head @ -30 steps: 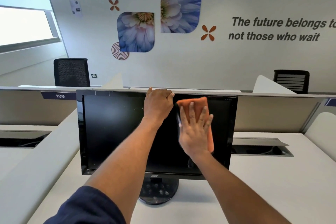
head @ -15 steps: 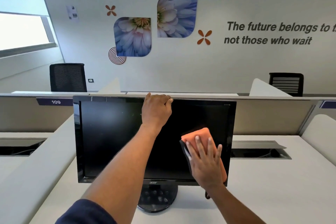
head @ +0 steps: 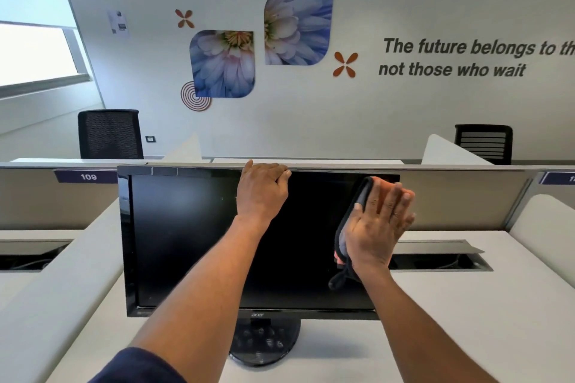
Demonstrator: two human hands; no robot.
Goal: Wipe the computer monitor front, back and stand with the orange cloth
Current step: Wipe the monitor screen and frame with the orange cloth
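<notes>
A black computer monitor (head: 186, 236) stands facing me on a white desk (head: 466, 320), its round black stand (head: 264, 348) showing below the bezel. My left hand (head: 259, 193) grips the monitor's top edge near the middle, fingers curled over it. My right hand (head: 378, 227) lies flat with fingers spread, pressing the orange cloth (head: 342, 246) against the screen's upper right part. Most of the cloth is hidden under the hand; its grey and orange edge shows at the left. The monitor's back is out of sight.
A low beige partition (head: 460, 199) runs behind the monitor, with a label 109 at the left. An open cable tray (head: 441, 261) is set into the desk at the right. Two black chairs (head: 109, 134) stand by the far wall.
My right hand slid the cloth down the screen's right side, then back up to the upper right corner. My left hand stayed on the top edge.
</notes>
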